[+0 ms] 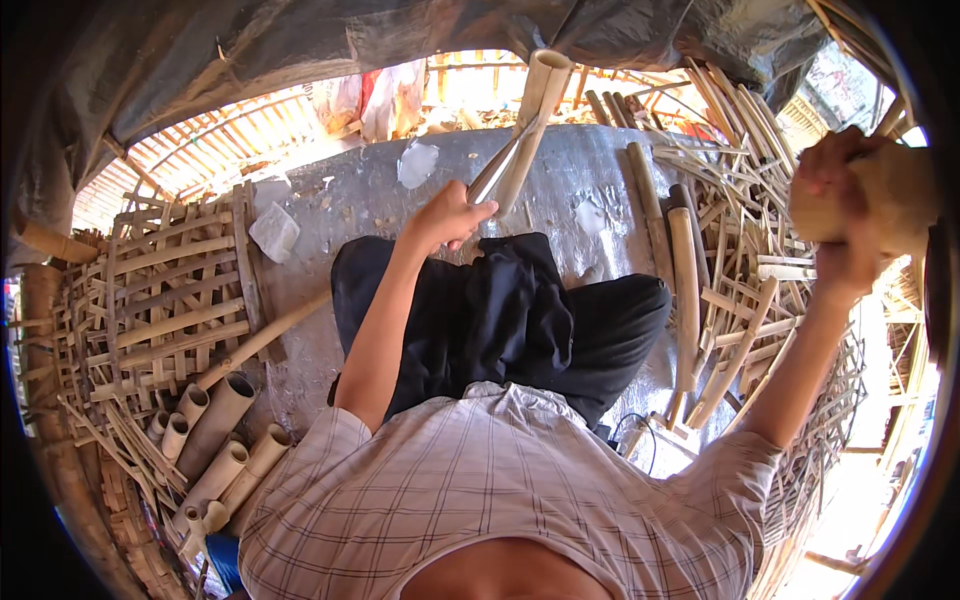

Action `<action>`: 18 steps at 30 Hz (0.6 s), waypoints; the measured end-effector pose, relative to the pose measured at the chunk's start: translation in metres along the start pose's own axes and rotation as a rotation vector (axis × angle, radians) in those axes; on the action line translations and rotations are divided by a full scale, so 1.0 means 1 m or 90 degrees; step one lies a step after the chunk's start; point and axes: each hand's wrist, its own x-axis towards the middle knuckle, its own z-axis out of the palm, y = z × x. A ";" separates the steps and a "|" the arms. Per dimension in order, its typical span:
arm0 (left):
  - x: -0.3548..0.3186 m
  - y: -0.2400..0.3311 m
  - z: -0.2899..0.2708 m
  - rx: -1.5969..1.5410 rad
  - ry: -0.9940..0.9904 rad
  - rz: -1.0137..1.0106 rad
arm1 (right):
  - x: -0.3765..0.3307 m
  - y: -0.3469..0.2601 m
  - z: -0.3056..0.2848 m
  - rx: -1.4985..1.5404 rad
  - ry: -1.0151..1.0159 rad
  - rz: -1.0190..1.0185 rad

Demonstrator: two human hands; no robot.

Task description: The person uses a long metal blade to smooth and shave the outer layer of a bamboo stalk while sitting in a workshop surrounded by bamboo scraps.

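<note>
My left hand (455,218) is closed round the handle end of a knife (496,172), whose broad metal blade slants up to the right. The blade lies against the side of a bamboo tube (533,125), which stands close in front of my crossed legs with its hollow end up. Whether the blade has cut into the tube I cannot tell. Raised high at the far right, my right hand (848,225) grips a thick tan block of wood (905,200). That hand is somewhat smeared by motion, and the block's outer end is hidden in the dark rim.
Grey sheeting (370,190) covers the floor, with whitish lumps (275,232) on it. Woven bamboo panels (180,270) and cut bamboo tubes (215,420) are at the left. Bamboo poles (685,290) and piled split strips (740,200) line the right. Dark plastic sheeting (300,60) hangs overhead.
</note>
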 end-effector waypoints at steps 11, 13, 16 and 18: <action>0.027 0.006 0.014 0.052 0.000 0.029 | -0.100 0.005 0.083 -0.500 -0.409 0.510; 0.029 0.001 0.021 0.019 -0.018 0.025 | -0.103 0.004 0.077 -0.453 -0.442 0.496; 0.031 0.013 0.025 0.041 0.011 0.005 | -0.088 0.008 0.062 -0.394 -0.423 0.489; 0.028 0.006 0.015 0.050 0.033 0.006 | -0.049 -0.012 0.062 -0.357 -0.392 0.527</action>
